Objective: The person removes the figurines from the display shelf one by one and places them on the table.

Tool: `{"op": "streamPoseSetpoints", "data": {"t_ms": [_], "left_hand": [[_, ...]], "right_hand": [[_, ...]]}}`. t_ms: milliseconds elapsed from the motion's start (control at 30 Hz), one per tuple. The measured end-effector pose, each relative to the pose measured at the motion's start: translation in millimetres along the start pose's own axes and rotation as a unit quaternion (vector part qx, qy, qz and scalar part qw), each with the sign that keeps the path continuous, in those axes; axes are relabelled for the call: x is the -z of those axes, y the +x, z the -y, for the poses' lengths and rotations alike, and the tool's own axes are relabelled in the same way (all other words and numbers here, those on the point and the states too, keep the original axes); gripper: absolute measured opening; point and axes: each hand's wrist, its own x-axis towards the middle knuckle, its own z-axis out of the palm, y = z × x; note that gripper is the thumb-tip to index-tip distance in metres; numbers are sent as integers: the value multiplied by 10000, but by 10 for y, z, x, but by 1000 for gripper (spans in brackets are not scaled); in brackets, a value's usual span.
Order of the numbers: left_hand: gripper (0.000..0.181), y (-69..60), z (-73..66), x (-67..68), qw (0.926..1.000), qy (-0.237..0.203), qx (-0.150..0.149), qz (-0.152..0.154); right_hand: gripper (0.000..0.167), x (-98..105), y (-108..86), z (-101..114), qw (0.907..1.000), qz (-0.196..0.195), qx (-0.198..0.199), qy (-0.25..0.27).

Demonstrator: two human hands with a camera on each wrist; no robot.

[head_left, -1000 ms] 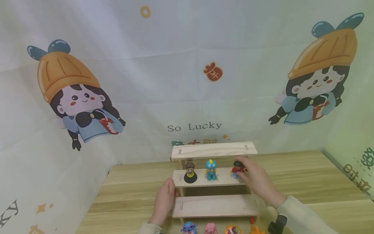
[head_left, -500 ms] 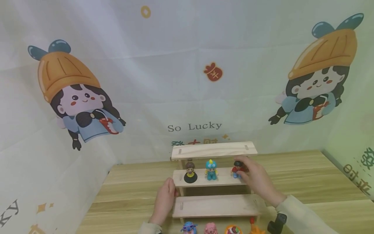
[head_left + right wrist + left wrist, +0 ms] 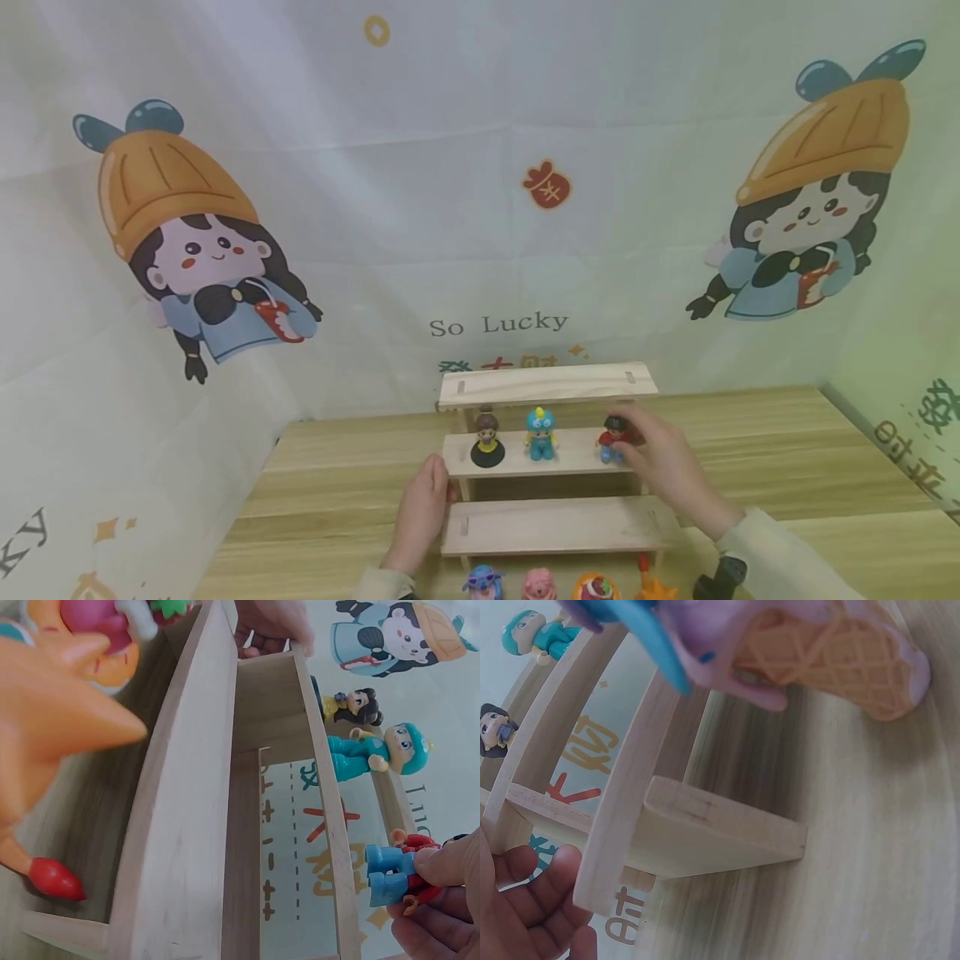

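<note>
Between thumb and fingers my right hand (image 3: 667, 462) pinches a small figure in red and blue (image 3: 611, 440) at the right end of the middle shelf (image 3: 513, 465). In the right wrist view the figure's blue legs (image 3: 390, 874) show beside the shelf edge. A teal figure (image 3: 541, 435) and a brown-haired figure on a black base (image 3: 487, 440) stand farther left on that shelf. My left hand (image 3: 422, 512) is at the left side of the wooden stand; the left wrist view shows its fingers (image 3: 547, 900) curled beside the side support, and whether they touch it is unclear.
Above is the top shelf (image 3: 547, 385), and below is a lower shelf (image 3: 558, 527). In front stand a blue-purple figure (image 3: 483, 582), a pink one (image 3: 539, 585), a round orange piece (image 3: 596, 587) and an orange pointed one (image 3: 656, 590). A printed cloth (image 3: 450, 208) hangs behind.
The red and blue figure, pinched in my right hand, has shifted slightly right along the shelf. My left hand stays at the stand's side. The head view has moved a little.
</note>
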Motion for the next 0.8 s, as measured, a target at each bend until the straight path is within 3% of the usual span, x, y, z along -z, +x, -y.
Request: {"op": "streamPoseSetpoints", "data": {"t_ms": [533, 800], "left_hand": [[35, -5, 1, -7, 9999, -44, 114, 6], [36, -26, -23, -10, 9999, -78, 62, -18]], "right_hand": [[50, 49, -315, 85, 9997, -185, 175, 32], [52, 62, -460, 170, 9977, -377, 547, -101]]}}
